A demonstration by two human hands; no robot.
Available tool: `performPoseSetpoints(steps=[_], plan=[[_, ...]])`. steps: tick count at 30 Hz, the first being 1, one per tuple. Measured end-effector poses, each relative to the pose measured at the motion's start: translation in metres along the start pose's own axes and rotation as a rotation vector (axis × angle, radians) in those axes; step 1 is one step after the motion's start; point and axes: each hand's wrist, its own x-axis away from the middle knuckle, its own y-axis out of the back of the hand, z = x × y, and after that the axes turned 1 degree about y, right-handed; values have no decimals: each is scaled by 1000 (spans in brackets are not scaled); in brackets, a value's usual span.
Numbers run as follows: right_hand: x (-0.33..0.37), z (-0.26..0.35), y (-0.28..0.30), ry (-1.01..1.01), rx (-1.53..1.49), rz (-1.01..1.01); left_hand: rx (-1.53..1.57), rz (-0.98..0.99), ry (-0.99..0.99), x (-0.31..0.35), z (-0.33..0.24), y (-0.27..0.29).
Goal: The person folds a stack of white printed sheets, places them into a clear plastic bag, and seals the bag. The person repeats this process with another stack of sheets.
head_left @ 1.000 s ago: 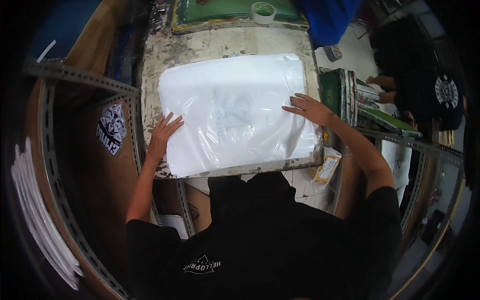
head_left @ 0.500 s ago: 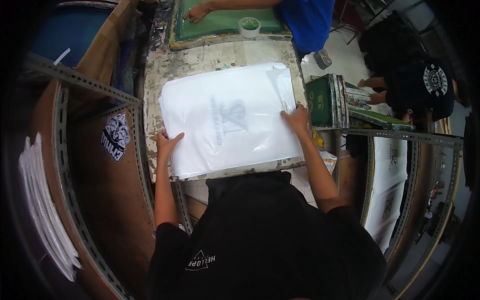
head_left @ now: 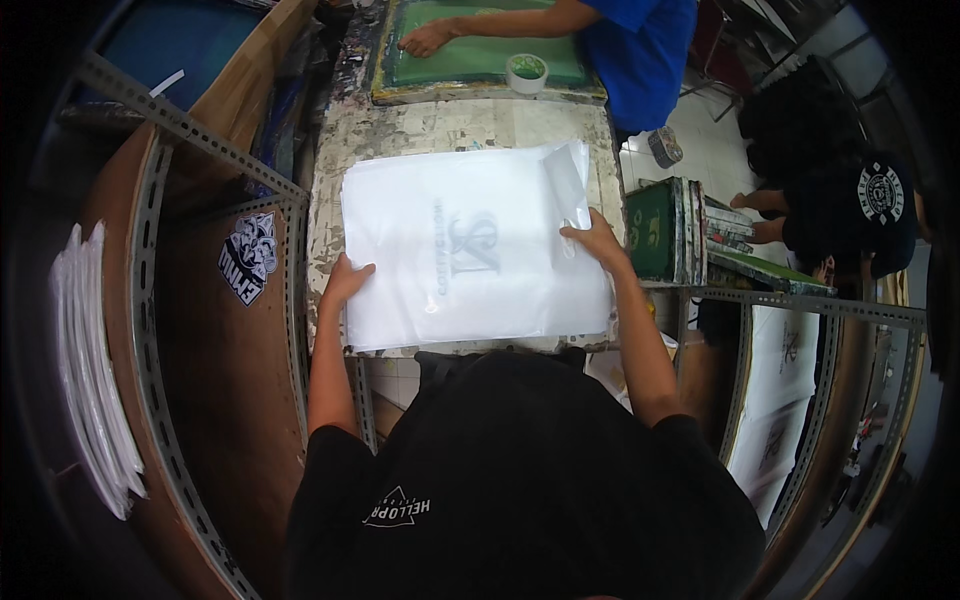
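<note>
A stack of white translucent plastic bags lies on the worn, paint-stained table in front of me. Grey print shows on the top bag, along with a die-cut handle hole near its right edge. My left hand grips the stack's left edge, thumb on top and the other fingers mostly hidden at the side. At the right edge, my right hand pinches the bags beside the handle hole, its thumb over the top sheet. The far right corner of the upper bags stands slightly raised.
Beyond the bags, a green screen-printing frame bears a roll of tape; a co-worker's hand rests over it. More frames stand at the right. Metal shelving flanks me, with white bundles at far left.
The stack has turned slightly and sits squarer, its edges more even, with both my hands still on its sides. The whole view has shifted a little. The co-worker's hand looks more closed.
</note>
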Motion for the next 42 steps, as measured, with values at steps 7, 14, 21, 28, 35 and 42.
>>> performPoseSetpoints(steps=[7,14,21,28,35,42], plan=[[-6,0,8,-107,-613,162,183,107,40,-4,10,7],[-42,-35,24,-254,-828,448,506,305,172,17,-11,31],[-28,2,14,-227,-783,422,780,287,324,40,-16,27],[-24,28,6,-453,-701,311,629,226,178,47,-18,16],[-35,-3,0,-286,-515,262,-260,-34,82,68,-155,-98],[-23,-9,6,-291,-654,257,208,-103,-20,75,-211,-113]])
